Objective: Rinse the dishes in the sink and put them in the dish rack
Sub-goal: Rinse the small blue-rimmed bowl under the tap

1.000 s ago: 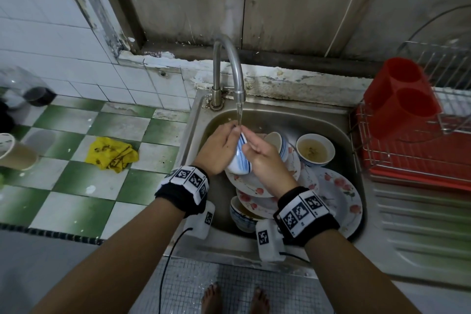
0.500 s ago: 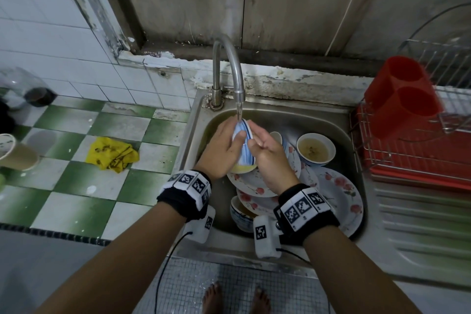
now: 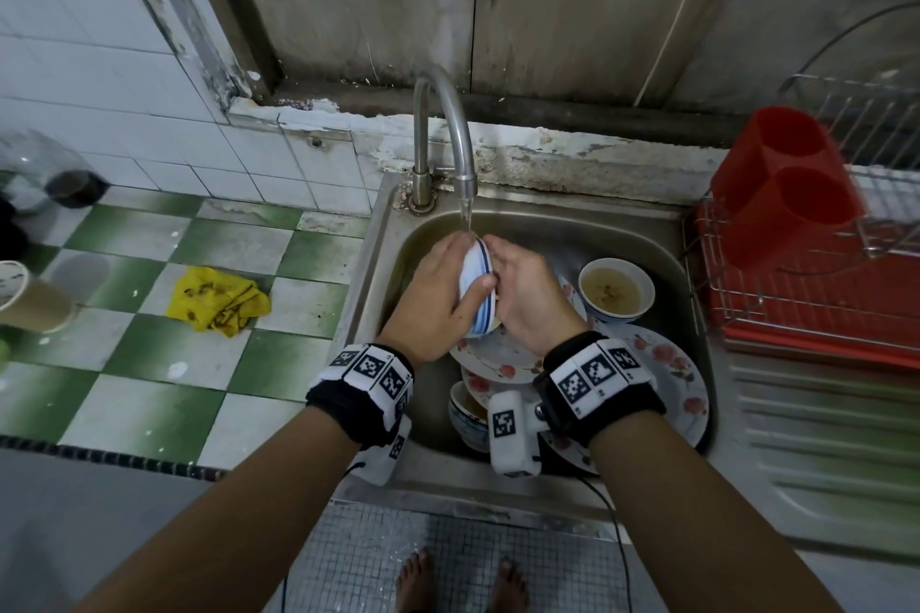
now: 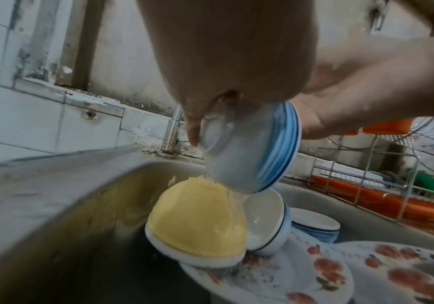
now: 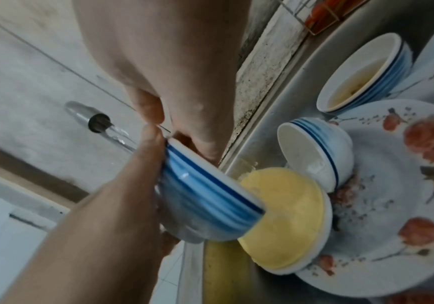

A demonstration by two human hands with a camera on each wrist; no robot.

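A white bowl with blue stripes (image 3: 475, 284) (image 4: 249, 152) (image 5: 205, 197) stands on edge under the running tap (image 3: 448, 115), above the sink (image 3: 572, 209). My left hand (image 3: 438, 294) (image 4: 223, 61) grips its base and outer wall. My right hand (image 3: 527, 294) (image 5: 159, 61) holds its rim and open side. Water runs off the bowl onto a yellow-and-white sponge (image 4: 198, 222) (image 5: 283, 216) below. The wire dish rack on a red tray (image 3: 796, 294) stands right of the sink.
In the sink lie flowered plates (image 3: 667, 363), a bowl of brown liquid (image 3: 615, 289), a tipped bowl (image 5: 314, 152) and another bowl (image 3: 468, 418) near the front. A red cutlery holder (image 3: 781, 184) sits in the rack. A yellow cloth (image 3: 219, 299) lies on the green-checked counter.
Both hands have turned the bowl from tilted to standing on edge and lifted it slightly closer to the spout. The other dishes have not moved.
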